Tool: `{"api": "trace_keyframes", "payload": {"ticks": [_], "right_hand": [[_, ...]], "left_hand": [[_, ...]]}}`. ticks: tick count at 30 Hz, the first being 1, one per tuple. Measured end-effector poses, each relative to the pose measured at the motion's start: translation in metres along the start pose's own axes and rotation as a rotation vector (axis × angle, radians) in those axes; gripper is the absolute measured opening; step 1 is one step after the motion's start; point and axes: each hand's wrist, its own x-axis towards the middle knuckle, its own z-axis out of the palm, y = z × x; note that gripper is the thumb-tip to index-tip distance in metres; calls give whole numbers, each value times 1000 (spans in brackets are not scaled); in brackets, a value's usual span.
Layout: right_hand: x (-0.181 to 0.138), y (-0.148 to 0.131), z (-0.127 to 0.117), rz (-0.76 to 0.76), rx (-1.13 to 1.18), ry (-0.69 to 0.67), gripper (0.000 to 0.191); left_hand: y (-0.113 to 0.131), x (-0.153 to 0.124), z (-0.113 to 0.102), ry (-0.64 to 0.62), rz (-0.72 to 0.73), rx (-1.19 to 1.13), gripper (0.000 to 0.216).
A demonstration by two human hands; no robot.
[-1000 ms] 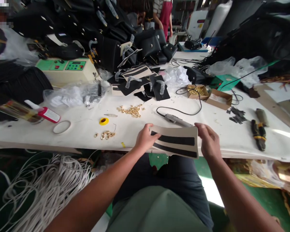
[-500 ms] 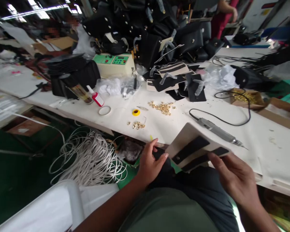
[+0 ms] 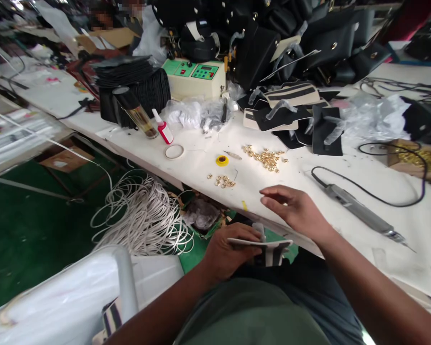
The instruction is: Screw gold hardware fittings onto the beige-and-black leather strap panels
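Note:
My left hand [image 3: 230, 251] is closed on a beige card with black strips [image 3: 269, 249], held flat at lap height just below the table edge. My right hand [image 3: 294, 211] hovers over the white table [image 3: 309, 191] with fingers stretched out and nothing in it, pointing left toward a small cluster of gold rings [image 3: 224, 181]. A bigger pile of gold hardware [image 3: 266, 157] and a yellow tape roll [image 3: 221, 160] lie just beyond.
A corded pen-like tool [image 3: 359, 211] lies to the right. Black and beige cards [image 3: 294, 115], plastic bags [image 3: 197, 112], a green-panelled machine [image 3: 196, 76], a glue bottle [image 3: 163, 127] and black bags [image 3: 273, 33] crowd the back. White cord coils [image 3: 143, 220] lie on the green floor.
The view swung left. My right hand let go of the striped card and rose over the table; my left hand took the card and lowered it to my lap.

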Motion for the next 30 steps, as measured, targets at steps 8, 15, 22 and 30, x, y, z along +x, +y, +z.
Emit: {"api": "trace_keyframes", "payload": {"ticks": [8, 15, 22, 30], "right_hand": [[98, 17, 68, -79, -618, -137, 30], [94, 19, 69, -27, -703, -117, 22], [79, 15, 50, 20, -743, -120, 14], [-35, 7, -16, 317, 442, -13, 30]], "left_hand": [[2, -7, -9, 17, 241, 238, 13], [-2, -11, -13, -43, 312, 357, 22], [-1, -13, -9, -101, 385, 436, 24], [6, -7, 5, -240, 532, 580, 20]]}}
